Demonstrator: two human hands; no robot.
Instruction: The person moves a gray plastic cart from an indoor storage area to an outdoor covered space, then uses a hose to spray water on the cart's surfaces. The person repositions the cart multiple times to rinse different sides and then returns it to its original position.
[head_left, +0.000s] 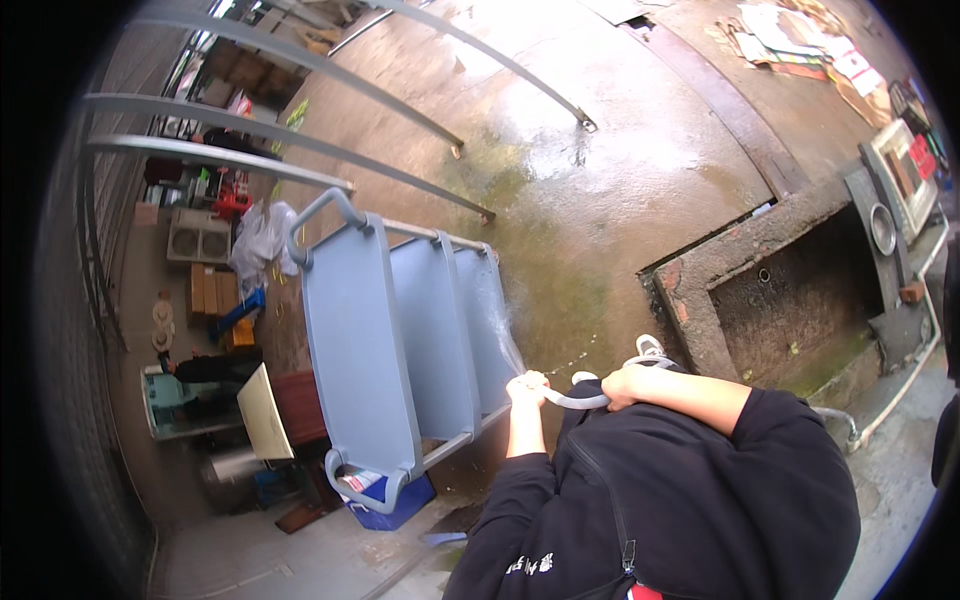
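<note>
My left hand (529, 386) grips the end of a grey hose (577, 402). Water (506, 341) sprays from it onto the lowest shelf of a blue-grey three-tier utility cart (356, 352). Closer to my body, my right hand (619, 388) is closed around the same hose, which loops behind it over my legs. The cart stands to the left of my hands, its handles (322, 214) at the two ends of the top shelf. Both hands are apart from the cart.
A concrete basin (795, 300) lies right of my feet. Metal frame bars (405, 124) rise at upper left from the wet floor (570, 225). A blue bin (394, 502) stands by the cart. A person (217, 367) is beyond it, near cardboard boxes (214, 289).
</note>
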